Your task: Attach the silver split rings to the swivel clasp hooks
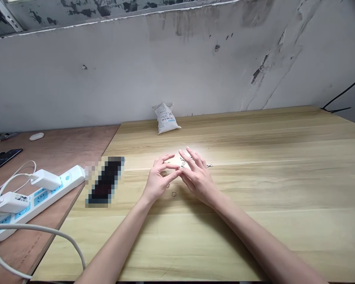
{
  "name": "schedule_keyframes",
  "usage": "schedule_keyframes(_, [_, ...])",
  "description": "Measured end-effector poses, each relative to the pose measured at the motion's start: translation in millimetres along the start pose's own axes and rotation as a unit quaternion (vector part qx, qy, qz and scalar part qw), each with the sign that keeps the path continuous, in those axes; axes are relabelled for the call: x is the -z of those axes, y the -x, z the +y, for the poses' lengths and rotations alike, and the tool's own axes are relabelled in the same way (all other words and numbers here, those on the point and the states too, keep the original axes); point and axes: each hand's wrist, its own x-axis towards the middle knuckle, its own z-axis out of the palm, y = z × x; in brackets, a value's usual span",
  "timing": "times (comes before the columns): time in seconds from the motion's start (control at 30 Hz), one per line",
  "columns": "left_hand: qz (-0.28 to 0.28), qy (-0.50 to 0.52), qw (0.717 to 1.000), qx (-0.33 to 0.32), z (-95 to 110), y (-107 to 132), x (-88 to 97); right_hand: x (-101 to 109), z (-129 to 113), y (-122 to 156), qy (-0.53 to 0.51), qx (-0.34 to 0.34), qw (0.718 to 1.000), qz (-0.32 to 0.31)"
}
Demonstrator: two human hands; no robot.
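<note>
- Touching at the tips, fingers half spread: left hand (159, 179), right hand (197, 175); anything pinched cannot be told.
- Rings (174, 196), strewn near left hand.
- Metal pieces (209, 165), partly covered by right hand.

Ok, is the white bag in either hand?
No, the bag sits on the table near the wall, beyond both the left hand and right hand.

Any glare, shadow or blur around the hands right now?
Head view throughout: glare whitens the pale wood-grain tabletop just beyond the bare right hand; a soft shadow lies along the inner side of the right forearm; the small silvery pieces by that hand are too tiny to make out in detail; coarse pixel blocks mask the dark oblong item left of the bare left hand.
</note>
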Motion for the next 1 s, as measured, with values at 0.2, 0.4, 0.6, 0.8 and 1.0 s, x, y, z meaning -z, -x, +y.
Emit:
schedule_keyframes(0.2, [-0.015, -0.007, 1.0, -0.018, -2, -1, 2.3, -4, 1, 2, -0.013, -0.016, 1.0, -0.01])
schedule_keyframes(0.4, [-0.044, -0.155, 0.982, -0.097, -2, -4, 16.3, 5, 7, 1, -0.055, -0.01, 0.994, -0.093])
schedule_keyframes(0.6, [0.04, -0.415, 0.849, -0.324, 12, 2, 5.2, 8, 1, -1, -0.158, -0.101, 0.977, -0.106])
schedule_keyframes(0.8, [0.13, -0.42, 0.869, -0.227, -12, -8, 24.7, 12, 26, -3, -0.175, -0.17, 0.969, -0.042])
schedule_keyframes(1.0, [0.132, -0.382, 0.909, -0.1, -48, -14, 43.5, 44, 53, -1, -0.117, -0.148, 0.973, -0.137])
